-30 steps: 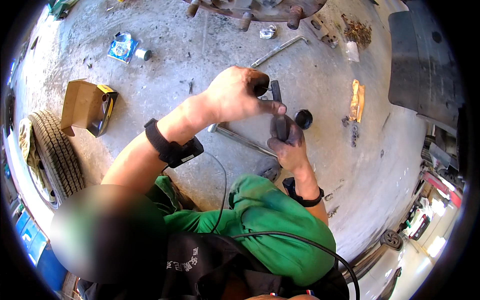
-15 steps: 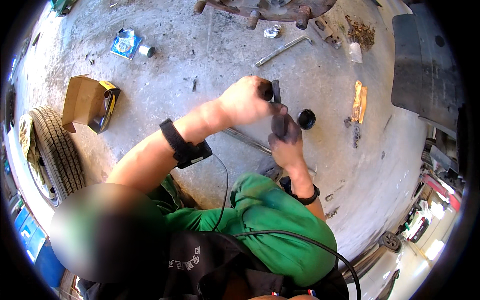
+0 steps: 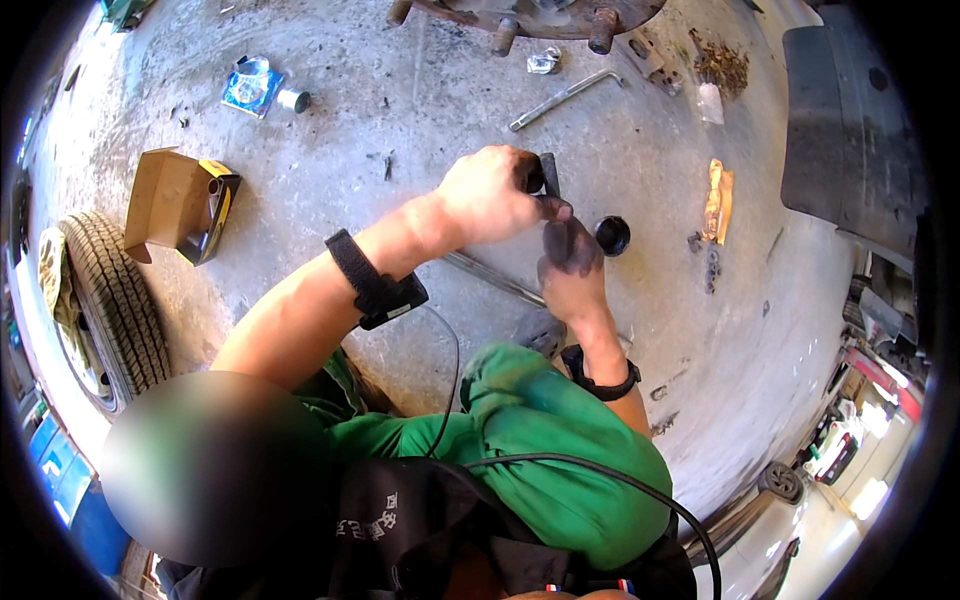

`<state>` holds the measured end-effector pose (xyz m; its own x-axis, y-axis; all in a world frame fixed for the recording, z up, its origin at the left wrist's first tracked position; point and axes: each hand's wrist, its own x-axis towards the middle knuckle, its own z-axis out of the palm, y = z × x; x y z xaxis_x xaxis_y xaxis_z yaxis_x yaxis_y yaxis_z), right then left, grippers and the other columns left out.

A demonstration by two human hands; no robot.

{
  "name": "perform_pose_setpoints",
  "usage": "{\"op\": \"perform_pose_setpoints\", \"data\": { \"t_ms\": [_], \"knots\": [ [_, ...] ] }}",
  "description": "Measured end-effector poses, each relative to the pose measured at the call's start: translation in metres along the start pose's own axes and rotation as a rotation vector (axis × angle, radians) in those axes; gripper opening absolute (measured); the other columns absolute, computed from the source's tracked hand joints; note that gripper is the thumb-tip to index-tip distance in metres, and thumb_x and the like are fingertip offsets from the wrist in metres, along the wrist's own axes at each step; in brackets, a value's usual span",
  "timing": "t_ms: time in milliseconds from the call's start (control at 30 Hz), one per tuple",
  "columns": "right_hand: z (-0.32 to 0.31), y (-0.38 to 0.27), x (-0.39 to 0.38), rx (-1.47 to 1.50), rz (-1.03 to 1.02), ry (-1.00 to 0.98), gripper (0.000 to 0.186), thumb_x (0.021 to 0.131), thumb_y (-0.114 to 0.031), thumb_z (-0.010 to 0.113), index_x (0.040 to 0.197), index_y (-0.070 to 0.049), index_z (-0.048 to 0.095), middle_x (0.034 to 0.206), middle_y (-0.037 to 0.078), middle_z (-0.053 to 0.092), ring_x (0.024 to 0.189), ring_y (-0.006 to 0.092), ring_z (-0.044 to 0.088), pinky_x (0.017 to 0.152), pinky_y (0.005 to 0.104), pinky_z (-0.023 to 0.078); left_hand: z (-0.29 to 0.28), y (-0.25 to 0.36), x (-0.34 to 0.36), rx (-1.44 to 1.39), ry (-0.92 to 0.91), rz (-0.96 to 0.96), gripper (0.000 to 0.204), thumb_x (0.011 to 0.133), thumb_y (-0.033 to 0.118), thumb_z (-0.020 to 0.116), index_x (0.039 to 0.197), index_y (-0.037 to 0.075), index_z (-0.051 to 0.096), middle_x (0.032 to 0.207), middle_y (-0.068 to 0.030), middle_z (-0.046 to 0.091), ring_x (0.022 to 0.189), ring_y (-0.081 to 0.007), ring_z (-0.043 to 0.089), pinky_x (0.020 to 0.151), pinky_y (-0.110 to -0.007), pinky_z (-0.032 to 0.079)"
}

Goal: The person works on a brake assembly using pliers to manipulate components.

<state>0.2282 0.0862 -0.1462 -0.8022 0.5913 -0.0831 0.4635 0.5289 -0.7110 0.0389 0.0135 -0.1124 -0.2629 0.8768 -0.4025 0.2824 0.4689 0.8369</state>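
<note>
My left hand (image 3: 490, 195) is closed at the centre of the view, with its thumb pressed on a dark bar-shaped piece (image 3: 549, 175) that stands out past its fingers; a small dark object is partly hidden in its curled fingers. Just below it, my right hand (image 3: 575, 270), blackened with grease, grips the lower part of the same dark piece. An open black round tub (image 3: 612, 236) sits on the floor beside my hands. A long metal bar (image 3: 490, 275) lies beneath my forearm, and a bent wrench (image 3: 560, 100) lies farther forward.
A rusty hub with studs (image 3: 530, 15) is overhead. On the concrete floor (image 3: 330, 130) are an open cardboard box (image 3: 165, 200), tyre (image 3: 125, 310), blue packet (image 3: 250, 88), small can (image 3: 294, 100) and orange wrapper (image 3: 717, 190). A dark panel (image 3: 840, 120) is at right.
Both hands have shifted a little to the right in the view, keeping hold of the dark piece, more of which my right hand now covers. Floor items have shifted slightly with the camera.
</note>
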Motion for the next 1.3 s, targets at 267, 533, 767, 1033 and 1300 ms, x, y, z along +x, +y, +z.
{"op": "perform_pose_setpoints", "data": {
  "t_ms": [267,533,767,1033,1300],
  "knots": [
    [0.014,0.014,0.002,-0.066,0.003,-0.010,0.021,0.074,-0.001,0.052,0.094,0.003,0.054,0.082,0.030,0.062,0.080,0.0503,0.060,0.072,0.0536,0.048,0.009,-0.007,0.002,0.041,0.059,-0.017,0.035,0.077,0.038,0.078,0.093,0.008,0.071,0.084,-0.0114,0.070,0.079,-0.0294,0.066,0.073,-0.040,0.051],
    [0.031,0.029,0.008,-0.118,0.024,0.039,0.016,0.081,-0.005,0.054,0.095,0.003,0.056,0.081,0.029,0.063,0.080,0.0518,0.060,0.075,0.0570,0.047,0.020,-0.025,0.013,0.098,0.080,-0.046,0.037,0.077,0.042,0.077,0.093,0.008,0.072,0.088,-0.0132,0.071,0.086,-0.0334,0.067,0.077,-0.041,0.052],
    [0.052,0.077,0.024,-0.431,0.112,-0.066,0.030,0.093,-0.026,0.054,0.095,0.004,0.059,0.090,0.033,0.065,0.091,0.0510,0.062,0.083,0.0554,0.051,0.050,-0.051,0.033,0.075,0.157,-0.277,0.042,0.075,0.047,0.076,0.094,0.009,0.076,0.093,-0.0196,0.072,0.091,-0.0347,0.070,0.080,-0.041,0.055],
    [0.062,0.041,0.036,-0.345,0.187,-0.032,0.022,0.079,-0.011,0.050,0.094,0.002,0.059,0.092,0.035,0.063,0.089,0.0539,0.060,0.079,0.0574,0.050,0.034,-0.092,0.043,0.093,0.203,0.042,0.046,0.081,0.049,0.073,0.095,0.005,0.074,0.082,-0.0180,0.070,0.078,-0.0315,0.068,0.073,-0.041,0.054],
    [-0.001,-0.018,0.019,0.060,0.081,0.048,0.008,0.073,-0.003,0.057,0.080,0.000,0.052,0.071,0.019,0.057,0.065,0.0442,0.055,0.064,0.0497,0.047,-0.007,-0.032,0.010,-0.096,0.515,0.617,0.031,0.101,0.027,0.051,0.098,0.003,0.071,0.068,-0.0003,0.056,0.057,-0.0070,0.047,0.053,-0.024,0.038]
  ]
}}
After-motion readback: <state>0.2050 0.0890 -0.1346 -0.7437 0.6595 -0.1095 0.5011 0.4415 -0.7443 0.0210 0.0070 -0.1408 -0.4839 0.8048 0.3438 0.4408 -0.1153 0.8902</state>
